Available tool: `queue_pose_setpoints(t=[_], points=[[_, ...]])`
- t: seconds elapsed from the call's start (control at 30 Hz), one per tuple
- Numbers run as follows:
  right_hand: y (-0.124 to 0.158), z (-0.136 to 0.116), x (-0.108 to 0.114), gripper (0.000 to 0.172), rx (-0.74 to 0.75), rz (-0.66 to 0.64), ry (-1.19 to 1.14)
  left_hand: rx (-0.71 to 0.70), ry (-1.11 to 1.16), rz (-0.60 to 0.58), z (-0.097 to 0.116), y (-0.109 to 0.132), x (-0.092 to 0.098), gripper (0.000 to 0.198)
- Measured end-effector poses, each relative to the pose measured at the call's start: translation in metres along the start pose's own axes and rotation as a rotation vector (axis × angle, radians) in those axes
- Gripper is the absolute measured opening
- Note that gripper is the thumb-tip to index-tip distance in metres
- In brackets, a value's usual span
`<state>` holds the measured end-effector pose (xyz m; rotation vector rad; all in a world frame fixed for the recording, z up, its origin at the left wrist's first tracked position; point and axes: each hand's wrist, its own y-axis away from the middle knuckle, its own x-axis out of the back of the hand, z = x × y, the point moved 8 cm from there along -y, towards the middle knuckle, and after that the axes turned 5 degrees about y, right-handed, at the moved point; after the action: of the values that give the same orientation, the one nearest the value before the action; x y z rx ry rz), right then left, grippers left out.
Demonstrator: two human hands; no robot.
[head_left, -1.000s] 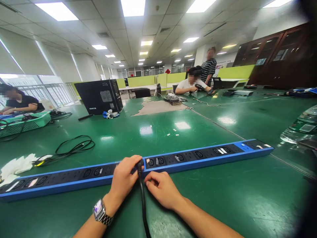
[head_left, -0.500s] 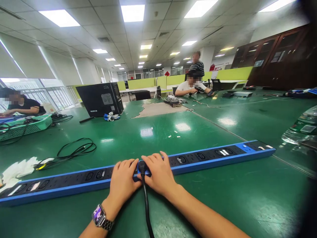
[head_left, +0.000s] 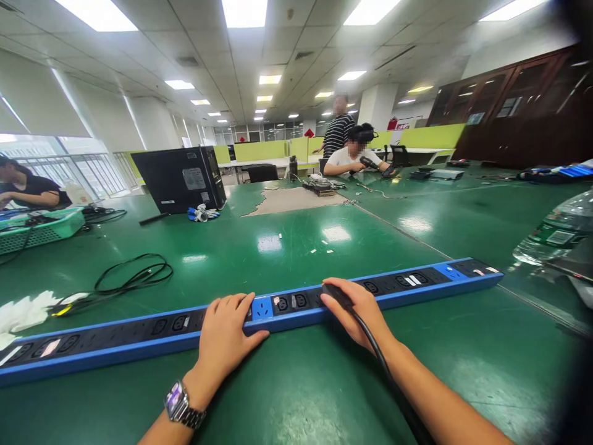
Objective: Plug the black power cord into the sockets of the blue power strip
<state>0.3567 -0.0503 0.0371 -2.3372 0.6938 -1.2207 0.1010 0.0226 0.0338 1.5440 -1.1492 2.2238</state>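
A long blue and black power strip (head_left: 296,321) lies across the table in front of me, slanting up to the right. My left hand (head_left: 225,337) clasps it left of centre, fingers over the top and thumb along the near side. Just right of those fingers, a blue socket section (head_left: 262,308) is uncovered. Between its thumb and fingers, my right hand (head_left: 365,315) holds a black power plug (head_left: 339,295), over the strip's right half. Its thick black cord (head_left: 380,364) runs back along my right forearm. Whether the plug touches a socket I cannot tell.
A coiled black cable (head_left: 134,275) and white gloves (head_left: 28,312) lie at left, near a green basket (head_left: 50,230). A computer tower (head_left: 178,182) stands behind. At right is a plastic bottle (head_left: 556,232). A co-worker (head_left: 354,154) sits across the green table (head_left: 222,259).
My right hand has lifted the plug out of the blue socket section and carried it right along the strip. My left hand remains on the strip. The view has shifted slightly.
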Motion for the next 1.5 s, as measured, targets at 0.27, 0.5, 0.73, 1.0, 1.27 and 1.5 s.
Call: queue_pose_setpoints(t=[0.27,0.5,0.73,1.0,1.27,1.5], points=[[-0.001,-0.024,-0.011,0.029,0.114,-0.022,0.117,0.036,0.02,-0.023,-0.002,0.0,0.001,0.062],[0.0,-0.015,-0.004,0.031,0.026,0.009,0.187,0.024,0.138,0.029,0.01,-0.002,0.006,0.045],[0.0,-0.019,-0.01,0.028,0.04,0.034,0.161,0.009,0.16,0.056,0.016,-0.005,0.004,0.039],[-0.001,-0.014,-0.017,0.074,0.065,-0.066,0.401,-0.017,0.249,0.044,0.021,-0.003,0.009,0.051],[0.002,0.007,-0.028,0.065,0.067,-0.252,0.553,-0.028,0.48,0.022,0.117,-0.05,-0.036,0.045],[0.001,0.004,-0.026,0.079,0.02,-0.225,0.537,0.105,0.701,0.52,0.054,-0.039,0.034,0.031]])
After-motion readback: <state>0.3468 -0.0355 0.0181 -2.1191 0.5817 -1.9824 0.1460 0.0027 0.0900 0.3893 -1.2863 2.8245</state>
